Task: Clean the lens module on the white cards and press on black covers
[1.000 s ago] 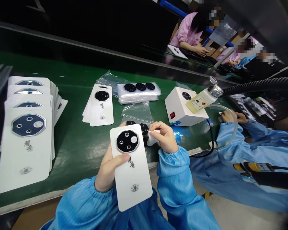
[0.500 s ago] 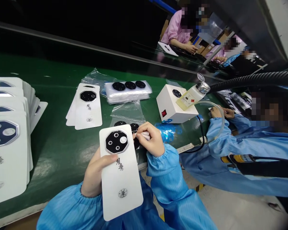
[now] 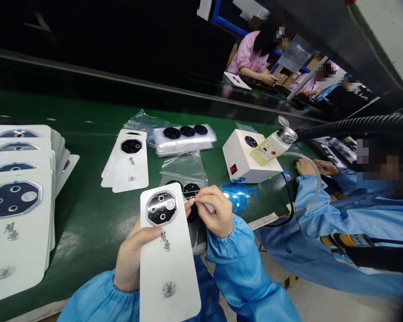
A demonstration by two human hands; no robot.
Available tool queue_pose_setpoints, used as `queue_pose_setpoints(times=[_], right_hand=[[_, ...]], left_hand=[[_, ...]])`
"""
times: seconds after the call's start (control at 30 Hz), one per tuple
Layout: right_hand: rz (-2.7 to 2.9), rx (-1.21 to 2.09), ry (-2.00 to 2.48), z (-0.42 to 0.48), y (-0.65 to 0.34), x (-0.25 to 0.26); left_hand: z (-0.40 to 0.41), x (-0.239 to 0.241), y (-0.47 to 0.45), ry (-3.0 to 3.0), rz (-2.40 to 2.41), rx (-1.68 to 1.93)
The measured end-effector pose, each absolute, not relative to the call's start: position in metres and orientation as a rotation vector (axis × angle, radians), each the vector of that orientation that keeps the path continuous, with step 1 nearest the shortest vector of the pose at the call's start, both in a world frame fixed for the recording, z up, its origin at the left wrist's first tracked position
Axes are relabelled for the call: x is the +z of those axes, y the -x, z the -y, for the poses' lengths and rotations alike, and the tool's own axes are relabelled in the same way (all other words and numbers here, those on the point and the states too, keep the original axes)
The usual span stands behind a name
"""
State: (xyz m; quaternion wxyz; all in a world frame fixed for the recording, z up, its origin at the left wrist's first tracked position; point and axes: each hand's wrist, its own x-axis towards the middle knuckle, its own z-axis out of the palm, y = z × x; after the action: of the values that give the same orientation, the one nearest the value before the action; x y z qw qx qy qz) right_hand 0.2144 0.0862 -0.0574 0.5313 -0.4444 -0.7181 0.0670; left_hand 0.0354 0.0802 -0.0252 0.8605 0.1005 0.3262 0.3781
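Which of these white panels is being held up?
The panel in the left hand; those in the big stack and small stack lie on the green table.

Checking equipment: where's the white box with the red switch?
Right of centre in the head view, the white box is on the green table, beyond the right hand.

— Bench (image 3: 90,214), far left?
— Panel stack (image 3: 27,255).
— Right of that?
— Second panel group (image 3: 134,171); right of it, plastic pack (image 3: 184,147), three discs (image 3: 187,131) in or on it.
— Farther right?
— Box (image 3: 243,156), bottle (image 3: 268,147) on top.
— Before the box?
— Film scraps (image 3: 237,197).
— Before the pack?
— Loose bag (image 3: 183,165), partly behind held panel (image 3: 169,264).
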Motion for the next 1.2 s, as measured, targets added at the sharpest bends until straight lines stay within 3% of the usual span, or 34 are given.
queue_pose_setpoints(times=[0.83, 1.03, 1.2], right_hand=[[1.46, 0.425, 1.24, -0.082, -0.222, -0.051], [1.442, 0.463, 1.243, -0.084, -0.224, -0.053], [1.36, 0.441, 1.313, -0.085, -0.226, -0.052]], left_hand=[[-0.075, -0.036, -0.037, -0.315, -0.394, 0.714], [-0.075, -0.032, -0.038, -0.266, -0.476, 0.707], [-0.074, -0.021, -0.038, -0.21, -0.817, 0.621]])
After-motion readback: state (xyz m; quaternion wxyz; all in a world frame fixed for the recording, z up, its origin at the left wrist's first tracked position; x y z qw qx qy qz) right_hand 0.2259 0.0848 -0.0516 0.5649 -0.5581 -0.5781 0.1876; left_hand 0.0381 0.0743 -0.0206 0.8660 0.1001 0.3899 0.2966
